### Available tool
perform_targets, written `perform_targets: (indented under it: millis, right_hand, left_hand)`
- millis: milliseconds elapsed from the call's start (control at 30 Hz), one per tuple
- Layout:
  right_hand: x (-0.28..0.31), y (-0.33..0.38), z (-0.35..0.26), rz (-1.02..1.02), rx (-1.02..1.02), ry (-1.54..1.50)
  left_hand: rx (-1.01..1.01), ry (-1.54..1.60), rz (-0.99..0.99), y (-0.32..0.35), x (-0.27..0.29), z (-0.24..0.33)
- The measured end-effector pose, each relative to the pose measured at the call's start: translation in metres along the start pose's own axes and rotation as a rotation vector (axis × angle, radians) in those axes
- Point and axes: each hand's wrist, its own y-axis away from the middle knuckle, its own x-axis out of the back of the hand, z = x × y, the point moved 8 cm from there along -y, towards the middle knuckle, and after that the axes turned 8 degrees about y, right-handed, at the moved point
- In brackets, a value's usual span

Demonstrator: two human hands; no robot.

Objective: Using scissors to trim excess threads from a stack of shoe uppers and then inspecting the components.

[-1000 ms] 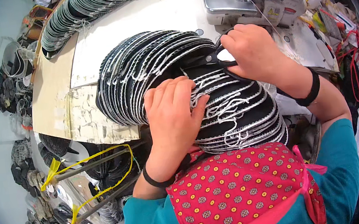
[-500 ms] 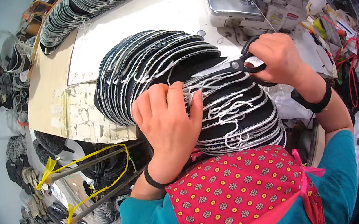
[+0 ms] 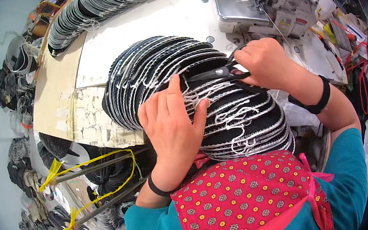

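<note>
A curved stack of black, sole-shaped fabric pieces with white stitched edges [image 3: 157, 55] runs from the table down to my lap. My right hand [image 3: 270, 64] grips black-handled scissors [image 3: 209, 75], their blades pointing left between the pieces in mid-stack. Spread over the stack's left side is my left hand [image 3: 168, 121], its index finger stretched out near the scissor tips and its thumb apart beside loose white threads [image 3: 197, 95]. More white thread ends [image 3: 235, 116] lie tangled across the pieces nearer me.
A second long row of similar pieces [image 3: 91, 13] lies at the far left of the white table [image 3: 144, 22]. A sewing machine [image 3: 282, 13] with a metal plate stands at the far right. Bars tied with yellow strap [image 3: 93, 166] stick out at the left, above heaped dark pieces.
The scissors have moved left and deeper between the pieces. My left index finger has straightened and lifted toward the blades. The view has shifted slightly.
</note>
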Motion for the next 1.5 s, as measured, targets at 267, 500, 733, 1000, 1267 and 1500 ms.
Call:
perform_targets:
  millis: [267,500,733,1000,1267,1500]
  right_hand:
    - [0.034,0.004,0.021,0.113,-0.012,0.074]
    - [0.011,-0.024,0.007,0.09,-0.028,0.026]
    - [0.005,-0.007,0.008,0.054,0.045,0.017]
    - [0.031,-0.031,0.011,0.112,0.056,0.042]
    - [0.013,-0.052,-0.001,0.06,0.069,0.067]
    - [0.012,-0.033,0.0,0.042,0.136,0.046]
  left_hand:
    - [0.087,-0.178,-0.055,-0.002,0.0,-0.004]
    - [-0.113,0.059,-0.023,0.002,-0.01,-0.001]
    - [0.064,-0.104,0.094,0.006,0.009,-0.009]
    - [0.104,-0.211,-0.015,0.003,0.012,-0.005]
    - [-0.132,0.201,-0.046,0.004,-0.006,-0.008]
    - [0.052,-0.034,0.07,0.004,0.012,-0.02]
